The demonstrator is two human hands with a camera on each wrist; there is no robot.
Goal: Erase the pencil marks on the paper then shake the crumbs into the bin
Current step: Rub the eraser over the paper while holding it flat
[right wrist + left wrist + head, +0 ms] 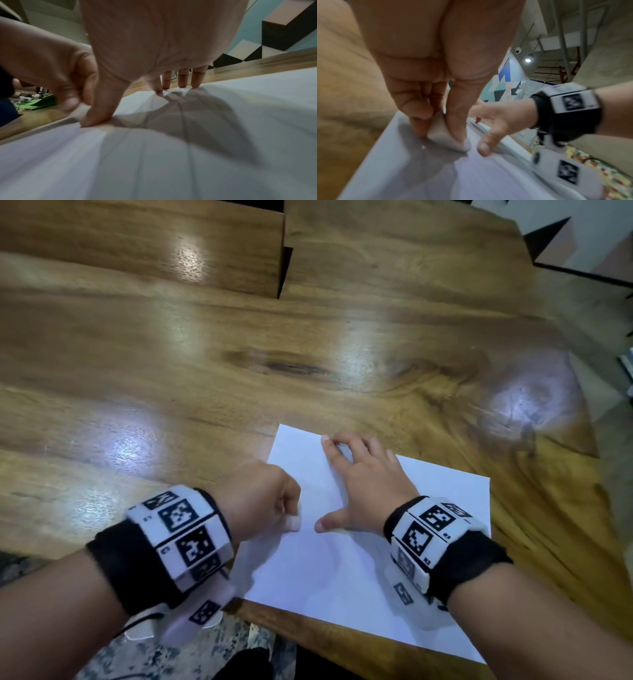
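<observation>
- A glossy wooden table (239, 364) with strong grain and a dark knot fills most of the head view; pale patches of reflected light lie across it.
- Two wooden chair backs (191, 244) stand along its far edge, side by side with a narrow gap between them.
- The floor (144, 655) below the near edge is speckled grey and white.
- A wall (503, 83) carries a pattern of blue, teal, black and pink triangles.
- A round ceiling lamp (528, 60) glows, with a small dome camera (517, 51) near it.
- Metal stair railings (565, 40) rise on the right.
</observation>
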